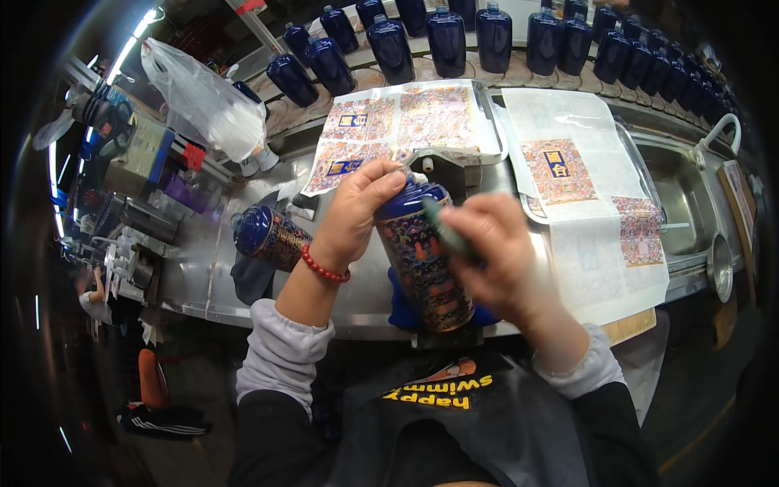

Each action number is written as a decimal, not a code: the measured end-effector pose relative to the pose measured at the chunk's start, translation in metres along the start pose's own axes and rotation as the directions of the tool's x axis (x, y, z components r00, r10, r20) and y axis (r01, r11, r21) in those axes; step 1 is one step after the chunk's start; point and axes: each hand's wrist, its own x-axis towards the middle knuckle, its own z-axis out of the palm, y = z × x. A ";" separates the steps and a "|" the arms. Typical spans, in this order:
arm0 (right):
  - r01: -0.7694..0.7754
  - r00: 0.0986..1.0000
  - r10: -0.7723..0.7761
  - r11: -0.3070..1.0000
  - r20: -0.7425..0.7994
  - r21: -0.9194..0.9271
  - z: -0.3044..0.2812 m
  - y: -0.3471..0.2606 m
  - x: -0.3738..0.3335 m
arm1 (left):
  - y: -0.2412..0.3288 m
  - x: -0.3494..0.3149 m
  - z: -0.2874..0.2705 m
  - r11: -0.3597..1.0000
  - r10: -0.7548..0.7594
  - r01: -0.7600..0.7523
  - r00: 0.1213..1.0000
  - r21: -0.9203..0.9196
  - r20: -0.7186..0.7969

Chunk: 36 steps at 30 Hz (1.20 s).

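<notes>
A dark blue bottle (426, 268) with a colourful patterned film around its body leans in front of me over the table's near edge. My left hand (357, 207) is closed around its shoulder near the neck, with a red bead bracelet at the wrist. In my right hand (499, 252) is a flat dark green scraper (446, 231), pressed to the bottle's upper right side. That hand is smeared by motion. Beneath the bottle lies a blue cloth (402, 304). Left of my left wrist, a second patterned bottle (268, 235) rests tilted on a dark cloth (251, 278).
Printed decal sheets (357, 130) lie at the back, and more white-backed sheets (580, 170) at the right. Plain blue bottles (448, 45) line a curved rack behind. A metal sink (677, 178) is far right; a plastic bag (207, 105) hangs at left.
</notes>
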 end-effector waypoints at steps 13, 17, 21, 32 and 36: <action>-0.214 0.975 0.199 0.959 0.095 0.186 -0.006 0.025 -0.028 | -0.016 0.008 -0.019 0.989 0.058 -0.036 0.986 -0.142 0.154; -0.005 0.970 0.041 0.989 0.241 -0.149 0.001 0.020 -0.029 | -0.014 0.009 -0.012 0.992 0.044 -0.030 0.993 -0.123 0.108; 0.024 0.960 0.026 0.984 0.277 -0.175 0.002 0.019 -0.027 | -0.011 0.009 -0.009 0.998 0.033 -0.030 0.997 -0.052 0.066; 0.024 0.955 0.045 0.974 0.294 -0.225 0.002 0.014 -0.023 | -0.009 0.008 -0.005 0.997 0.059 -0.063 0.994 0.035 0.086; 0.021 0.954 0.054 0.969 0.296 -0.244 0.004 0.013 -0.023 | -0.010 0.008 -0.005 0.997 0.059 -0.063 0.995 0.047 0.080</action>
